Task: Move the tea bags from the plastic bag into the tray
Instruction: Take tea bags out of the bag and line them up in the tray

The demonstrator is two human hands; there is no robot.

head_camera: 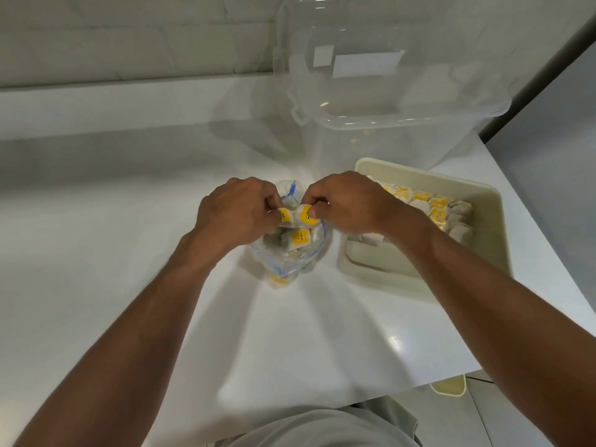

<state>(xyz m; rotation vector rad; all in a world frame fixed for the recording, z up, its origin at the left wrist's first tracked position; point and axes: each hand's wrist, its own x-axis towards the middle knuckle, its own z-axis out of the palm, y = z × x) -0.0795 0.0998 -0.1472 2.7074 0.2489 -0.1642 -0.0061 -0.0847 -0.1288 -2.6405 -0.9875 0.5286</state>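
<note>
**A:** What lies nearest, on this side of the plastic bag (283, 266)?

**B:** A grey shirt (322, 427), then the near edge of the white countertop (129, 253). Right of the bag that edge gives way to floor, where a yellow-rimmed mat (450, 385) shows. Both forearms reach across the counter toward the bag.

**A:** And the hands?

**B:** They meet over the bag's open mouth. The left hand (238, 211) has its fingers curled and pinches a yellow-tagged tea bag (285, 216). The right hand (348, 201) pinches a second tea bag (306, 217), which touches the first. More tea bags (300, 237) sit inside the bag below them.

**A:** Where is there room?

**B:** A broad stretch of countertop runs left of the bag. Just beside the bag on the right stands the cream tray (483, 221). Rows of tea bags (429, 204) fill its far part, and the right forearm crosses its near corner.

**A:** Beyond?

**B:** A clear lidded container (387, 91) stands behind the bag to the right, close to the tray's far rim. Behind the bag to the left is a raised ledge, then the tiled wall (129, 33).
</note>
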